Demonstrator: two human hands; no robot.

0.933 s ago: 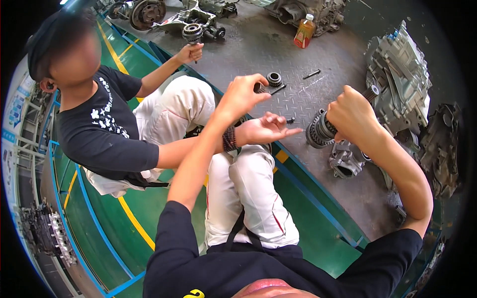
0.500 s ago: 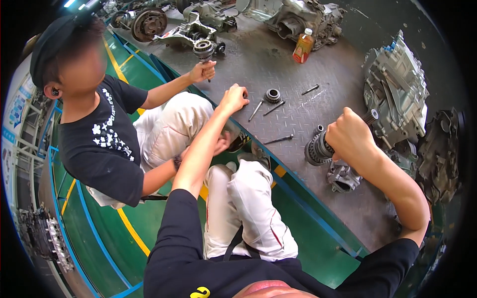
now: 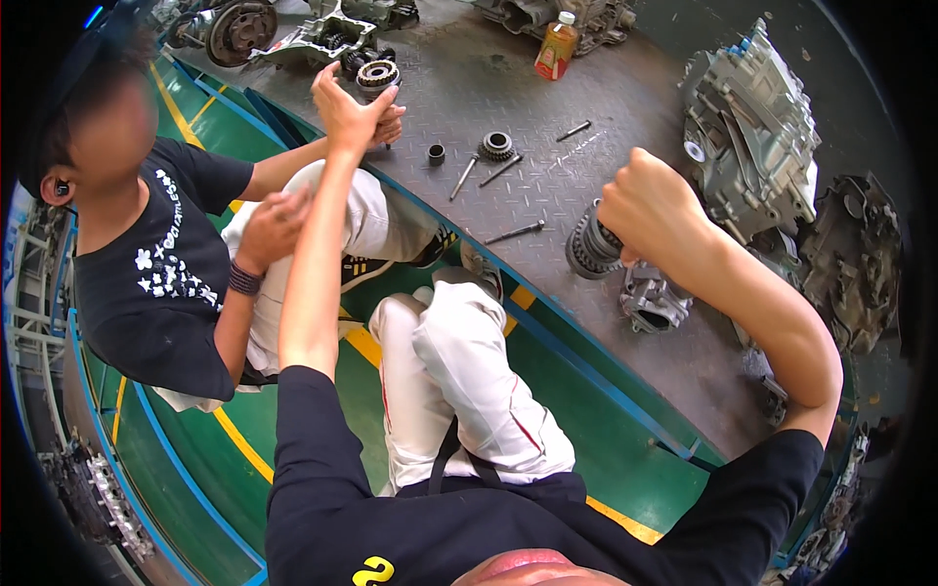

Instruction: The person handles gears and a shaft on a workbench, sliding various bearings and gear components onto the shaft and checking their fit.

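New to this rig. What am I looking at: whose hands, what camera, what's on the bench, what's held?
There is no robot: a person works bare-handed, filmed by a wide fisheye camera on their head, looking down. That is why edges bend. The forearms nearest the lower edge are the wearer's.

Their right hand is closed around a gear shaft. Their left hand is open beside a geared part held by a co-worker's hand; whether they touch, I can't tell.

On the metal bench lie a loose gear, a small dark sleeve, four bolt-like rods, an orange bottle and a large metal housing.
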